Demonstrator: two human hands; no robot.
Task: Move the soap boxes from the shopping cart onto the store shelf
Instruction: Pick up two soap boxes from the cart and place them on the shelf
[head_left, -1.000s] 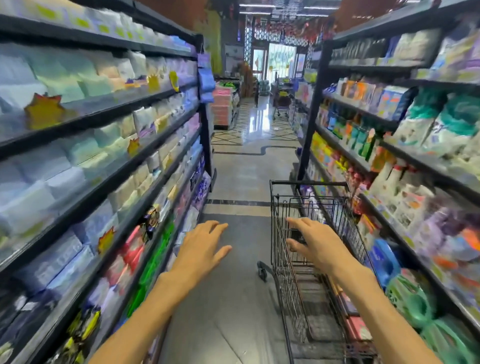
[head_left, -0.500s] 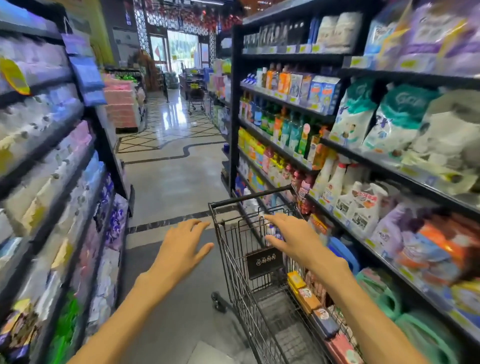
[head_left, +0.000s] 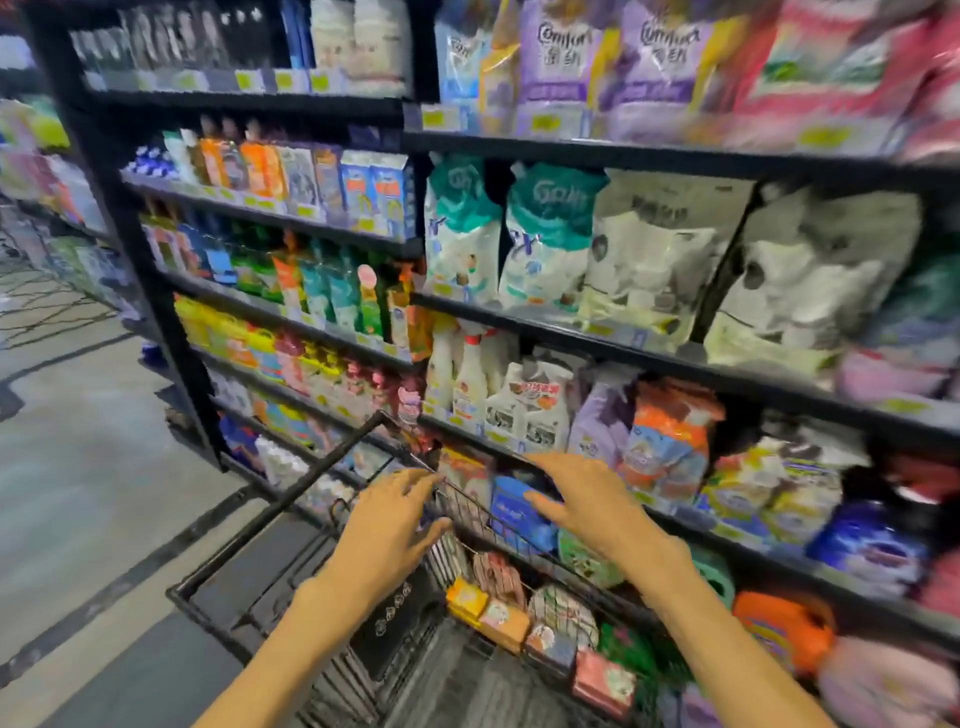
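1. Black wire makes up the shopping cart (head_left: 291, 587), which stands on the grey floor (head_left: 78, 467) right against the store shelf (head_left: 675, 364).
2. Soap boxes (head_left: 498, 616) lie in a row along the cart's right side, inside the basket: yellow, orange, blue and pink ones, end to end.
3. Left hand (head_left: 387, 525) hovers above the cart, fingers spread and relaxed, holding nothing; its fingertips are close to the cart's far wire rim, though contact cannot be judged.
4. Right hand (head_left: 587, 501) reaches forward over the cart's right edge, fingers straight and apart, gripping nothing, with a blue pack (head_left: 514, 512) on a low shelf level just beyond it.
5. Shelf levels above carry white spray bottles (head_left: 467, 374), teal-and-white refill pouches (head_left: 545, 234) and purple bags (head_left: 561, 62).
6. An orange jug (head_left: 784, 629) sits on a lower level to the right; motion blur leaves most labels unreadable.
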